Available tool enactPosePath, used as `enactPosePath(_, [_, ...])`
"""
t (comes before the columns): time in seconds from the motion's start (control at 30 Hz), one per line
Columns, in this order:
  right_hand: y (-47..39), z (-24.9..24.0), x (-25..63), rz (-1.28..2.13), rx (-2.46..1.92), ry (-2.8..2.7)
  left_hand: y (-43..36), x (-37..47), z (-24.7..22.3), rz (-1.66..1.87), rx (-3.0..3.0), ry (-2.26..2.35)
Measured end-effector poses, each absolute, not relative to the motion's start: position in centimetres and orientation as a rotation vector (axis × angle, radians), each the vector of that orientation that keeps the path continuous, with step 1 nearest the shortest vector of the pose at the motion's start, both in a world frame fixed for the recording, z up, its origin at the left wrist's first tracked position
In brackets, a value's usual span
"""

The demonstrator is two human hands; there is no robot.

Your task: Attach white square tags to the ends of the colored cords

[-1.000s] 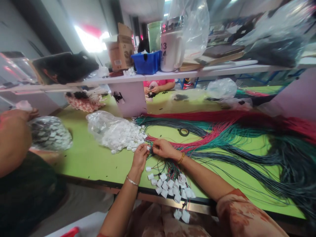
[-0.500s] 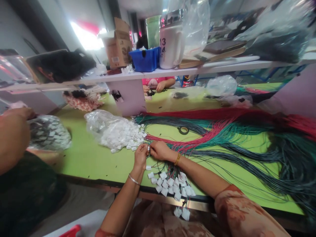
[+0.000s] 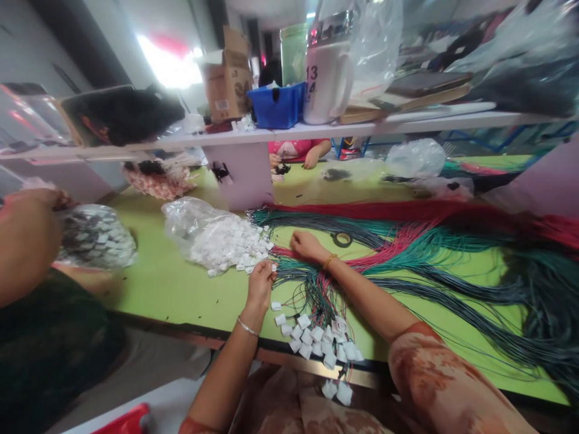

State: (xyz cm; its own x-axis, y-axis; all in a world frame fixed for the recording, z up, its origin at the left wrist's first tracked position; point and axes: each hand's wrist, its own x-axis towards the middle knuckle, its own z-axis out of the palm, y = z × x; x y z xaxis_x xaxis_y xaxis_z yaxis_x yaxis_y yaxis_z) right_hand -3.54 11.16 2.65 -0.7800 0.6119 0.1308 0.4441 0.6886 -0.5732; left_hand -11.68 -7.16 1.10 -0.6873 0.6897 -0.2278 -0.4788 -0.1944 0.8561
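My left hand (image 3: pixel 262 282) pinches a small white connector (image 3: pixel 274 268) at its fingertips, just below a pile of white connectors (image 3: pixel 224 244) spilling from a clear bag. My right hand (image 3: pixel 306 246) is over the red wires (image 3: pixel 357 262), its fingers bent together near the wire ends; what they hold, if anything, is too small to make out. Green wires (image 3: pixel 407 247) and dark wires (image 3: pixel 470 295) stretch to the right. Near the front edge, finished-looking wires end in several white connectors (image 3: pixel 316 334), and two hang over the edge.
A roll of black tape (image 3: pixel 342 239) lies beyond my right wrist. At the left, a person's arm (image 3: pixel 29 241) is by a bag of white pieces (image 3: pixel 97 238). A shelf (image 3: pixel 217 138) crosses the back, holding a blue bin (image 3: pixel 277 107) and a mug (image 3: pixel 326 81). Another person's hands show beneath.
My right hand has moved away from my left, up and onto the red wires. My left hand keeps the white connector in nearly the same place. The view has shifted slightly.
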Motion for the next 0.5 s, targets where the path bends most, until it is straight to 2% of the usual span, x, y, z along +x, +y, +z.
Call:
enactPosePath(0.33, [8.6,6.0,-7.0,1.147,-0.503,-2.394,-7.3,-11.7,1.0,1.955,0.311,1.269])
enactPosePath(0.5, [7.4,5.7,-6.3,1.395,-0.390,-2.254,-7.3,-11.8,0.7,1.966,0.299,1.220])
